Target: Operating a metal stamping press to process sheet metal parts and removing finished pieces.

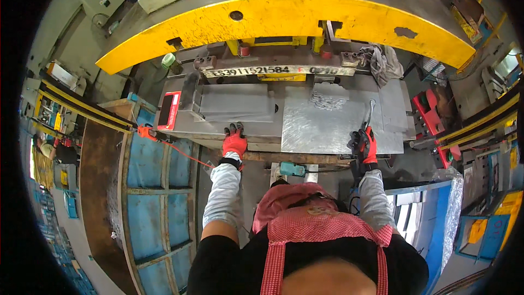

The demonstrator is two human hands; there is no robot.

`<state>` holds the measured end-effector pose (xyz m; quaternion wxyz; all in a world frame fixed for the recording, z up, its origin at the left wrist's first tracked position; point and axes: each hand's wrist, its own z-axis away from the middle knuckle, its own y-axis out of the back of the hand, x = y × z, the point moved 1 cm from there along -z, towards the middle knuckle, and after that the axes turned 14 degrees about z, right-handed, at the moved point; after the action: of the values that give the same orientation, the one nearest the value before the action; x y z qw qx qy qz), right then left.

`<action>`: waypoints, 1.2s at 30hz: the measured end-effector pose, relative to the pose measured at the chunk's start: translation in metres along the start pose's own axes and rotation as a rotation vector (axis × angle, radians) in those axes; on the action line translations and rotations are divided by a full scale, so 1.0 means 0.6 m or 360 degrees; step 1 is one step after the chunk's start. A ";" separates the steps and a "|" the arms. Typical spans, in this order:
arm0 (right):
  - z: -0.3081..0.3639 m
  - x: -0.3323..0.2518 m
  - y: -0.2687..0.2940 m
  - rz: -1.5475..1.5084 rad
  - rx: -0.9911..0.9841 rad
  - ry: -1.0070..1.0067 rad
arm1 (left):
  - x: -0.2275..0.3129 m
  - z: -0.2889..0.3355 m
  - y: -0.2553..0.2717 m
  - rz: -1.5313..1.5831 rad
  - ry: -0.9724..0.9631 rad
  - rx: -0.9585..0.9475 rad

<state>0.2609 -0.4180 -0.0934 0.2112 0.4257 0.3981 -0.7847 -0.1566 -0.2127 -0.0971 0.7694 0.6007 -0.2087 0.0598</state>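
My left hand [234, 142], in a red glove with dark fingertips, rests on the front edge of the press bed with its fingers apart. Just beyond it lies a stack of flat grey metal sheets [234, 102]. My right hand [364, 145], gloved alike, is closed around a slim metal hand tool [372, 110] with a rounded end; its exact kind is unclear. That tool points away from me over a bright metal plate [311, 131]. Several small cut metal pieces [329, 97] lie piled at the plate's far side.
A yellow press beam [284, 19] spans the far side above the die [278, 71]. A red-framed dark device [169, 110] lies at the bed's left end. Grey rags [385, 64] hang at the far right. A blue-panelled rack [144, 175] stands left; a teal pedal box [292, 169] sits below the bed.
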 end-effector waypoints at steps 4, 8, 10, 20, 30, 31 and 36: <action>0.001 0.001 0.000 -0.0034 -0.0078 0.0007 | 0.007 0.007 0.009 0.0030 0.0071 0.0000; -0.002 0.006 0.003 0.0033 -0.0002 0.0009 | 0.004 0.005 0.004 0.0036 0.0019 0.0051; 0.006 -0.001 -0.004 0.0090 0.0006 0.0010 | 0.002 0.004 0.003 0.0048 0.0030 0.0054; 0.011 -0.036 -0.067 0.0392 0.0128 0.0346 | 0.011 0.017 0.018 0.0027 0.0083 -0.0057; -0.139 -0.248 -0.486 0.1123 -0.0870 0.0632 | 0.003 0.011 0.058 0.0206 0.0036 -0.0268; -0.180 -0.257 -0.503 0.1042 -0.0944 0.0523 | 0.029 0.006 0.091 0.0228 0.0132 -0.0376; -0.334 -0.259 -0.489 0.1475 -0.0992 0.0794 | 0.143 -0.023 0.163 0.0663 -0.0100 -0.0259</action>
<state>0.2495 -0.0838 0.1028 0.5456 0.6437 0.4197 -0.3343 -0.1092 -0.1868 0.0217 0.7796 0.4821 -0.3562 0.1816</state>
